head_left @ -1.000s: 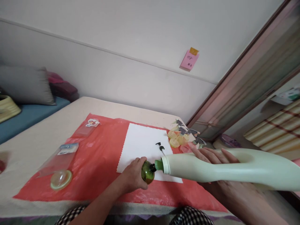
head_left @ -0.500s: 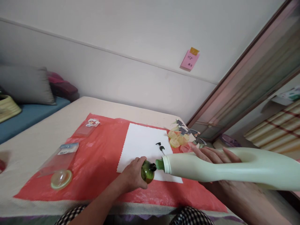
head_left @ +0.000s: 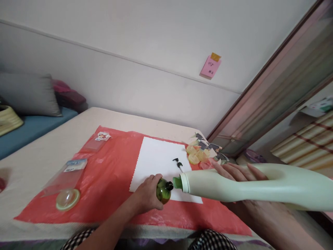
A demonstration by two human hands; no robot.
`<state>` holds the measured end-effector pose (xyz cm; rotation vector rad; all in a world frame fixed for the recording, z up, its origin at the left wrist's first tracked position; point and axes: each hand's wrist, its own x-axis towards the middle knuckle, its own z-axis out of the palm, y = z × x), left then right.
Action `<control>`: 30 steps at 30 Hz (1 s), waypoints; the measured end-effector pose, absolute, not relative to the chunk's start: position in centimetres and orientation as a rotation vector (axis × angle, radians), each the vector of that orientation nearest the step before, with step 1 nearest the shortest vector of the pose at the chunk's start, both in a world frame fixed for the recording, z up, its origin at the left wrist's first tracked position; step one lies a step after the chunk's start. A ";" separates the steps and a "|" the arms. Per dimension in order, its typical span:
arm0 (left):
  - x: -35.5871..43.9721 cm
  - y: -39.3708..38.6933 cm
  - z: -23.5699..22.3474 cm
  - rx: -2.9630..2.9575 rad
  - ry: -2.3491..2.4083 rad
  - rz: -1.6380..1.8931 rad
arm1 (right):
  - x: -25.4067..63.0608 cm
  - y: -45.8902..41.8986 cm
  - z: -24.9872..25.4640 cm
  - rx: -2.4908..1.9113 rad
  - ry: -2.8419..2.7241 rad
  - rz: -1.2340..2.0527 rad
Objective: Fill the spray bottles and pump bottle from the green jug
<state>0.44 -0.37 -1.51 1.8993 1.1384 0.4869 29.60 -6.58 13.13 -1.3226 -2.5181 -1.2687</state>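
My left hand (head_left: 148, 193) is wrapped round a small green see-through bottle (head_left: 163, 193), whose dark neck points toward the right. Across from it, my right hand (head_left: 240, 172) grips a large pale green jug (head_left: 213, 187) lying on its side in the air. The jug's green spout (head_left: 177, 182) is close to the bottle's neck; whether they touch I cannot tell. A black pump top (head_left: 178, 163) lies on the white scalloped sheet (head_left: 156, 156) behind the bottle, partly hidden by the jug.
Red plastic sheeting (head_left: 109, 180) covers part of the table. A round clear lid-like piece (head_left: 68, 199) and clear packets (head_left: 74, 166) lie at left. Yellow and pink translucent pieces (head_left: 197, 155) sit at the back right. A pink note (head_left: 210, 66) hangs on the wall.
The bottle in my left hand has shifted very slightly left. The jug and my right hand stay in place.
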 end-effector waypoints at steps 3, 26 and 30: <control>0.4 -0.4 -1.4 1.900 1.135 0.491 | 29.5 -6.6 13.2 -1.346 -2.535 -1.268; 0.3 -0.5 -1.0 1.895 1.131 0.491 | 29.2 -6.3 13.2 -1.306 -2.553 -1.283; 0.3 -0.6 -0.9 1.896 1.134 0.495 | 29.1 -6.2 13.3 -1.296 -2.556 -1.300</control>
